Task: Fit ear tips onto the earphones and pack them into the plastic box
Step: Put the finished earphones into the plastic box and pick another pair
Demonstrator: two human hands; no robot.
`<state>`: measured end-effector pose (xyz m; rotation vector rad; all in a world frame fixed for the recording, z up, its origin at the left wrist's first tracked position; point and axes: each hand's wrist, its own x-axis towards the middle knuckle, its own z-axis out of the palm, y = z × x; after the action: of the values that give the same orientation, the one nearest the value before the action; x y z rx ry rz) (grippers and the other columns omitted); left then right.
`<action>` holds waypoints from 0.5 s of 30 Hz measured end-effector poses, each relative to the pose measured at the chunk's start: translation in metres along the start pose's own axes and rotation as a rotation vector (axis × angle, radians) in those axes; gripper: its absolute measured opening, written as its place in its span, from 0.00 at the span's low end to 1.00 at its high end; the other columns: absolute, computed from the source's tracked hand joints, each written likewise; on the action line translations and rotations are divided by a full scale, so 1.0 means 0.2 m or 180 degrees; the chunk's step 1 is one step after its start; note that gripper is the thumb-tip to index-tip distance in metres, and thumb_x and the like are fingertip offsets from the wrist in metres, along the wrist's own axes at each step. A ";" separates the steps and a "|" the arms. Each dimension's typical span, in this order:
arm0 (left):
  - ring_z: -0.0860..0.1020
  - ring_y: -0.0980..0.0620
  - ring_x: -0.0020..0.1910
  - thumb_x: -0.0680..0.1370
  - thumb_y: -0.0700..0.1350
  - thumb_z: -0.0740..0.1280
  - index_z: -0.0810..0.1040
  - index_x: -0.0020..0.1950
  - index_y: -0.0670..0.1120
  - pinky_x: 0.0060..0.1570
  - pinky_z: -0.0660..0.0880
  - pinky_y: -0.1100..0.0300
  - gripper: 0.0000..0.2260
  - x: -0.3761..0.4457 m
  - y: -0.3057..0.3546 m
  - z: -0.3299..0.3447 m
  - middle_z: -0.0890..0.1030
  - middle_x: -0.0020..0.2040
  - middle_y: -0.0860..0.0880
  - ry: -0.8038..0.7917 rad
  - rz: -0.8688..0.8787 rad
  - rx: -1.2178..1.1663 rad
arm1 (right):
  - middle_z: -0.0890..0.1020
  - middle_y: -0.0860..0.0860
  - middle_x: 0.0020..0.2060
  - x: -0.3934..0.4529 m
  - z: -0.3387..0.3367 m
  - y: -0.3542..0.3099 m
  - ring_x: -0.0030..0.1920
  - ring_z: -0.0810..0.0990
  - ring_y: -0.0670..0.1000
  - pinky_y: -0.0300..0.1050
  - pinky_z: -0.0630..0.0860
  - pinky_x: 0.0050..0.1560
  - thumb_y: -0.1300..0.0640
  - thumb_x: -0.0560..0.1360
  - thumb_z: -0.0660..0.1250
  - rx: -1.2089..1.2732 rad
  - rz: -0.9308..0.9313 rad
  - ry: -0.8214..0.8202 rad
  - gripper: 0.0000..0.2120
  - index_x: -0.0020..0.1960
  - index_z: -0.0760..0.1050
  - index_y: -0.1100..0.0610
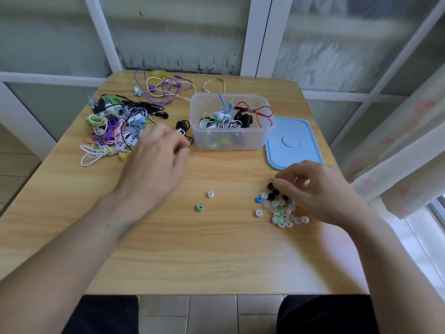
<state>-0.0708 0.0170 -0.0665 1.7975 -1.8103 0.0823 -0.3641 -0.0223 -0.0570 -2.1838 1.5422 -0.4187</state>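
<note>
Table: pale wood-grain top, smooth, low sheen. Box: translucent frosted plastic, smooth walls. Lid: light blue plastic, matt, with a moulded round boss. Earphones pile: thin rubbery-looking cords, some striped, slightly glossy plastic buds. Ear tips: soft-looking, mostly translucent clear, a few opaque black, green, blue. Curtain: pale printed cloth. Window panes: frosted glass, white glossy frames.

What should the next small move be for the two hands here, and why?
Probably the right hand should pinch one black ear tip from the pile. Its fingers already hover there, while the left hand reaches the black earphones beside the plastic box.
</note>
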 end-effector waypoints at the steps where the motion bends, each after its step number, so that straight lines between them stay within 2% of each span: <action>1: 0.70 0.42 0.56 0.77 0.44 0.67 0.78 0.58 0.44 0.58 0.67 0.49 0.11 0.03 -0.05 0.01 0.75 0.54 0.43 0.0063 -0.0173 0.0317 | 0.80 0.43 0.41 0.00 0.01 0.00 0.42 0.78 0.41 0.34 0.71 0.40 0.43 0.76 0.69 -0.0022 0.0006 0.0017 0.08 0.48 0.82 0.45; 4: 0.67 0.39 0.60 0.76 0.48 0.69 0.72 0.67 0.43 0.60 0.67 0.45 0.21 0.06 -0.17 0.06 0.75 0.61 0.41 -0.0253 -0.0641 0.0670 | 0.80 0.42 0.40 0.02 0.03 0.00 0.42 0.78 0.40 0.32 0.68 0.38 0.43 0.76 0.68 -0.0044 0.0022 0.0072 0.08 0.48 0.82 0.46; 8: 0.70 0.40 0.53 0.74 0.47 0.73 0.81 0.56 0.43 0.53 0.67 0.47 0.13 0.07 -0.19 0.10 0.81 0.51 0.42 0.0018 -0.0505 0.0488 | 0.81 0.42 0.38 0.02 0.03 0.00 0.42 0.78 0.41 0.34 0.70 0.38 0.44 0.77 0.68 0.0013 0.0014 0.0158 0.08 0.48 0.82 0.47; 11: 0.70 0.40 0.54 0.72 0.46 0.75 0.83 0.55 0.45 0.54 0.65 0.49 0.13 0.08 -0.18 0.08 0.78 0.50 0.43 0.0443 -0.0388 0.0276 | 0.82 0.42 0.39 0.02 0.03 0.00 0.43 0.79 0.42 0.36 0.73 0.40 0.44 0.77 0.68 0.0077 0.0019 0.0230 0.09 0.48 0.82 0.48; 13: 0.73 0.42 0.53 0.74 0.46 0.73 0.82 0.56 0.45 0.54 0.68 0.53 0.12 0.08 -0.14 0.03 0.79 0.50 0.45 0.0638 -0.0498 -0.0229 | 0.82 0.42 0.39 0.02 0.02 0.00 0.43 0.79 0.42 0.37 0.75 0.41 0.44 0.77 0.68 0.0154 -0.0003 0.0276 0.09 0.48 0.82 0.47; 15: 0.78 0.49 0.46 0.77 0.44 0.70 0.81 0.55 0.43 0.49 0.74 0.59 0.08 0.08 -0.07 -0.03 0.82 0.45 0.48 0.0437 -0.0836 -0.1419 | 0.81 0.42 0.39 0.02 0.03 0.01 0.43 0.79 0.41 0.36 0.74 0.40 0.45 0.77 0.68 0.0182 -0.0018 0.0260 0.08 0.48 0.83 0.47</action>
<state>-0.0547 0.0032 -0.0593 1.6405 -1.3530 -0.2725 -0.3614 -0.0254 -0.0620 -2.1523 1.5473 -0.5533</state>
